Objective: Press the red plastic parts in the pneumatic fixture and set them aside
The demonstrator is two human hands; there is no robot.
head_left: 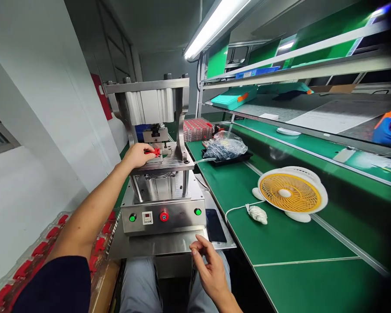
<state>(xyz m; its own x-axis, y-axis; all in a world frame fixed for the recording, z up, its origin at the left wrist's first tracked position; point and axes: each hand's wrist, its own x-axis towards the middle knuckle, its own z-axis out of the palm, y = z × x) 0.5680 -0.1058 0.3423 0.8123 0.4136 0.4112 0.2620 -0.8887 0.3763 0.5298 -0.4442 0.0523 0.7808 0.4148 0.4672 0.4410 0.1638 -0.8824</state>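
Note:
My left hand [138, 155] reaches onto the bed of a metal bench press [182, 164]. Its fingers close on a small red plastic part [157, 152], which sits at the metal fixture [166, 151] below the press head [155, 134]. The fingers partly cover the red part. Over my lap, in front of the press, my right hand [211, 269] hovers with loosely curled fingers and no visible object in it. Closest to it are the press's steel base plate [156, 246] and a dark phone-like slab [216, 226].
Trays of red parts [41, 248] stand at the lower left. A green bench [299, 248] on the right carries a yellow-white fan [285, 193], a crumpled white item [257, 214], a bagged heap [226, 147] and stacked red-filled trays [197, 129]. The press panel has green buttons [198, 211] and a red one [164, 216].

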